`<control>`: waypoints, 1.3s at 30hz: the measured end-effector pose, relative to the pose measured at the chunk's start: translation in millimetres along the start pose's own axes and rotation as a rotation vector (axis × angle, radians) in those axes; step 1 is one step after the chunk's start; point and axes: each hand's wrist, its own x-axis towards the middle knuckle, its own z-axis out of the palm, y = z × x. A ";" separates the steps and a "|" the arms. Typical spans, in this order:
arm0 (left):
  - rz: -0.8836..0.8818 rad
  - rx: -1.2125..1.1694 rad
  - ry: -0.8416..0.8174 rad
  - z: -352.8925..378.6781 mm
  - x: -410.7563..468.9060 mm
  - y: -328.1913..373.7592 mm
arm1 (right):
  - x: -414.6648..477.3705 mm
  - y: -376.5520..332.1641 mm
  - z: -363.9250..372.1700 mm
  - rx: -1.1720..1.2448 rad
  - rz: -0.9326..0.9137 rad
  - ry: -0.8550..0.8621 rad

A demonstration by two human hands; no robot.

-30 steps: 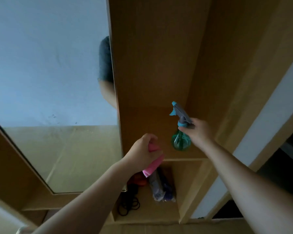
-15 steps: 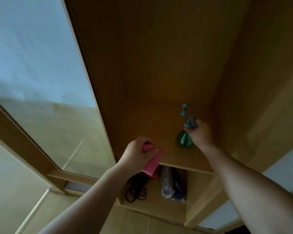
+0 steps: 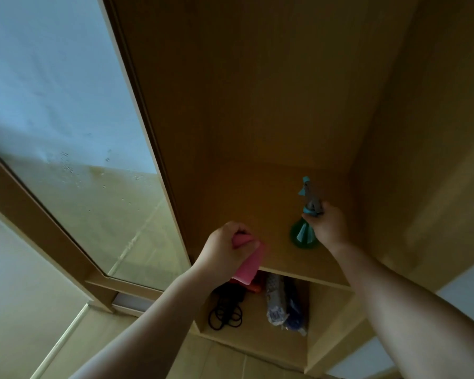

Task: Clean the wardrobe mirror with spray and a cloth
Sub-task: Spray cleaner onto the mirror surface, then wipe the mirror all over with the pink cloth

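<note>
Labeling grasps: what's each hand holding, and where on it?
Left hand grips the pink cloth around its upper end; right hand holds the spray bottle by the neck, under the trigger head.

Pink cloth (image 3: pixel 249 265), green spray bottle (image 3: pixel 303 235)

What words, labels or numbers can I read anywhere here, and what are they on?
None can be read.
The green spray bottle shows no label.
The pink cloth is plain.
The patterned packets in the lower compartment: any print is too blurred to read.
</note>
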 end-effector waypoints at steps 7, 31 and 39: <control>0.011 -0.002 0.009 -4.2 -1.1 2.9 | -2.3 2.0 -4.1 -0.025 0.015 -0.035; 0.248 -0.420 0.240 -118.5 -76.0 91.4 | -169.6 -183.8 -44.9 0.128 -0.879 -0.263; 0.208 -0.448 0.260 -215.9 -153.1 50.5 | -258.0 -278.2 29.4 0.402 -0.908 -0.271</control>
